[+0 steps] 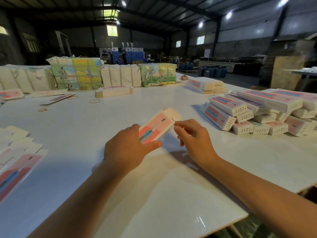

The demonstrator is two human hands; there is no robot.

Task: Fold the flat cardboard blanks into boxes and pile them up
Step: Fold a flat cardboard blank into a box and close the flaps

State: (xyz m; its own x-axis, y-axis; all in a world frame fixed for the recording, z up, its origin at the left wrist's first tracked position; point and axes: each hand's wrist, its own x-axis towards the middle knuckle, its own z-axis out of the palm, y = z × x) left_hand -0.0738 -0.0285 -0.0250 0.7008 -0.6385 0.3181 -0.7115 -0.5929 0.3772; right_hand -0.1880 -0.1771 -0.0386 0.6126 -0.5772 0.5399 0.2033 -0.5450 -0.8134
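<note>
A pink, white and blue printed cardboard box (157, 125) is held above the middle of the white table (171, 194), its far end flaps standing open. My left hand (127, 148) grips its near end, thumb along the lower edge. My right hand (193, 136) pinches the box's right edge with curled fingers. A pile of folded boxes (253, 114) lies at the right. Flat blanks (15, 157) are stacked at the left edge.
Tied bundles of blanks (75, 73) line the table's far side. More small stacks (114, 91) and loose rubber bands (94, 101) lie on the far half. The table's near right corner (240, 215) ends close to my right forearm.
</note>
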